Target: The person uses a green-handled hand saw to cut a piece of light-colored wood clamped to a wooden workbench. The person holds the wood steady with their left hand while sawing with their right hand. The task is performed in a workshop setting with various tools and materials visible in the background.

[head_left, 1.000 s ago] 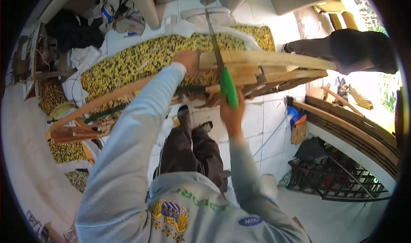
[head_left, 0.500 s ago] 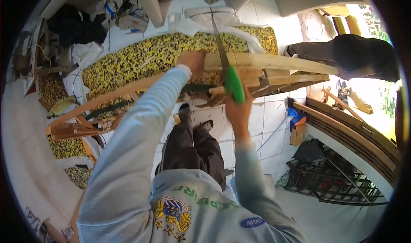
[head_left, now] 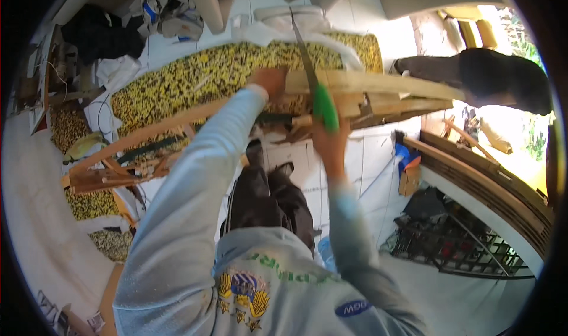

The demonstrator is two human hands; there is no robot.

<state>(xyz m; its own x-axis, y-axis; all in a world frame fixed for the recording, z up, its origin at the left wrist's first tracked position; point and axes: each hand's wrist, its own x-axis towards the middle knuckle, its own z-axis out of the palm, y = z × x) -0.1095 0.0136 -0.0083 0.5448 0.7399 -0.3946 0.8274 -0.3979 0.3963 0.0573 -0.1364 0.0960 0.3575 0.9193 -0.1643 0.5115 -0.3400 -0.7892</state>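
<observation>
My right hand (head_left: 331,145) is closed round the green handle of a handsaw (head_left: 325,108). Its long, thin blade points away from me and crosses a pale wooden beam (head_left: 390,83); how deep the teeth sit in the wood cannot be made out. Just left of the blade, my left hand (head_left: 270,81) grips the same beam from above, its fingers partly hidden. The beam belongs to, or lies on, a long wooden frame (head_left: 160,120) that runs across in front of me.
Yellow-and-black speckled foam padding (head_left: 195,76) lies beyond the frame on white floor tiles (head_left: 349,176). A dark cushion-like piece (head_left: 503,78) is at the right end. Stacked wooden planks (head_left: 485,185) and a black metal rack (head_left: 455,241) stand lower right. Crumpled cloths (head_left: 168,10) lie far left.
The handsaw and my right hand have shifted slightly forward, away from me. My left hand keeps its grip on the beam. The whole view has moved a little.
</observation>
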